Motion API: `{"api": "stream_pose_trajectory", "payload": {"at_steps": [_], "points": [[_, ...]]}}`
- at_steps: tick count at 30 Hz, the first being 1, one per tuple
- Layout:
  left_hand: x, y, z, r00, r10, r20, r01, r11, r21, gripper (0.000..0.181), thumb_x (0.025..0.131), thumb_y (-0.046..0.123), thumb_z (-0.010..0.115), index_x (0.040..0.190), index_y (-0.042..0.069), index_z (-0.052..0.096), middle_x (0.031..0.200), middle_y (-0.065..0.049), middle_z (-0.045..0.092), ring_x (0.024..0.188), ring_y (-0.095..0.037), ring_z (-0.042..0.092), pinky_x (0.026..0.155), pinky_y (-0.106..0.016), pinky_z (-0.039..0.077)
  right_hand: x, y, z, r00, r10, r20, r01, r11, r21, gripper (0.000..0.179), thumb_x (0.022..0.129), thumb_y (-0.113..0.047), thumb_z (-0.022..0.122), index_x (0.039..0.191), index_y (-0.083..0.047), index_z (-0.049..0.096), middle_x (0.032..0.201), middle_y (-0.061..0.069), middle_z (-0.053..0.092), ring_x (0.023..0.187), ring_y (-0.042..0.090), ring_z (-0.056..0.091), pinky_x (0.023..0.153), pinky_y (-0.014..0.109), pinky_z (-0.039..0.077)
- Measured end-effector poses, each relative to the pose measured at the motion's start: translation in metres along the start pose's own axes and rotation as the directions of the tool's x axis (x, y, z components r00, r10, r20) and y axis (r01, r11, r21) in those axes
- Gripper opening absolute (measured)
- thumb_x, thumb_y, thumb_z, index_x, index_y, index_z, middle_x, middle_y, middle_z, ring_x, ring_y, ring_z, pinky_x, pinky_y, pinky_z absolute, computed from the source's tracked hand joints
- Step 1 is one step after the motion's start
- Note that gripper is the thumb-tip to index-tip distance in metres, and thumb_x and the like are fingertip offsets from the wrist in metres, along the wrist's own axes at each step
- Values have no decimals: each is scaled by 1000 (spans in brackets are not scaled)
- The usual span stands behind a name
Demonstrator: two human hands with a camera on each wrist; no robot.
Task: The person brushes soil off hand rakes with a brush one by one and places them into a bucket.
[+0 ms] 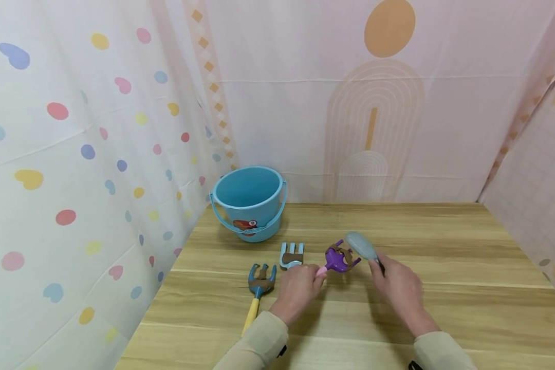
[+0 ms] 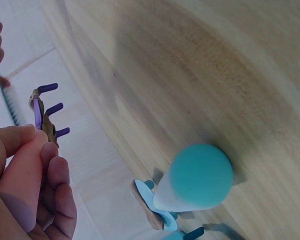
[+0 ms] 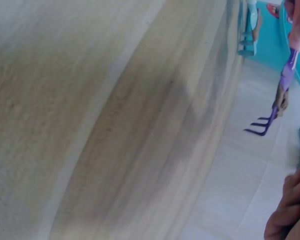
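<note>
My left hand (image 1: pixel 298 291) grips the pink handle of a small purple hand rake (image 1: pixel 335 260), held above the wooden table. Brown patches cling to the rake's head around its prongs. My right hand (image 1: pixel 401 289) holds a brush (image 1: pixel 361 245) by its dark handle, its grey back turned up. In the left wrist view the bristles (image 2: pixel 11 106) show, blurred, a little beyond the rake. Brush head and rake prongs are close together; whether they touch I cannot tell.
Left of the hands lie a light blue hand fork (image 1: pixel 292 257) and a blue rake with a yellow handle (image 1: pixel 252 313), both with brown patches. A blue bucket (image 1: pixel 264 210) stands at the table's back left. Patterned curtains (image 1: pixel 277 118) hang behind the table (image 1: pixel 481 267).
</note>
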State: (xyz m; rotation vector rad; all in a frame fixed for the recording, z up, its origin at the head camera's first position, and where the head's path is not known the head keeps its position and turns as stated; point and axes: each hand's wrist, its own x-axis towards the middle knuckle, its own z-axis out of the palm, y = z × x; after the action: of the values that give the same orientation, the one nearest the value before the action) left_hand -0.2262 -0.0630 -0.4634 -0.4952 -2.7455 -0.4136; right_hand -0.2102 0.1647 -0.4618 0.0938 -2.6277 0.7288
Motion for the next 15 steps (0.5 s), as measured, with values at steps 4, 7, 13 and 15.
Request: {"api": "stream_pose_trajectory", "payload": {"at_steps": [4, 7, 13, 15], "points": [[0, -1, 0, 1000, 10, -5, -10, 1000, -12, 29, 93, 33, 70, 70, 18, 63, 55, 8, 45, 46, -8, 39, 41, -25, 30, -3, -4, 4, 996, -87, 29, 87, 996, -19, 31, 95, -23, 66, 120, -6, 70, 81, 13, 70, 56, 22, 56, 44, 37, 41], [0, 0, 2, 1000, 18, -9, -18, 1000, -4, 29, 93, 34, 70, 70, 18, 64, 54, 9, 44, 46, -8, 38, 41, -24, 29, -5, -5, 6, 997, -76, 34, 78, 994, -78, 28, 95, -22, 67, 119, -7, 71, 78, 13, 70, 52, 21, 53, 42, 36, 39], [-2, 3, 2, 1000, 28, -13, -28, 1000, 14, 29, 93, 34, 69, 69, 18, 64, 52, 10, 42, 45, -7, 37, 41, -23, 29, -5, -6, 8, 999, -42, 11, 43, 992, -118, 27, 94, -22, 68, 116, -7, 71, 76, 17, 69, 51, 26, 57, 40, 38, 40], [-1, 4, 1, 999, 32, -18, -31, 999, 16, 29, 93, 35, 70, 69, 19, 64, 53, 10, 43, 45, -7, 37, 41, -23, 28, -5, -6, 8, 1000, -30, 10, 31, 993, -112, 27, 95, -22, 67, 116, -6, 71, 77, 18, 70, 52, 27, 58, 41, 39, 40]]}}
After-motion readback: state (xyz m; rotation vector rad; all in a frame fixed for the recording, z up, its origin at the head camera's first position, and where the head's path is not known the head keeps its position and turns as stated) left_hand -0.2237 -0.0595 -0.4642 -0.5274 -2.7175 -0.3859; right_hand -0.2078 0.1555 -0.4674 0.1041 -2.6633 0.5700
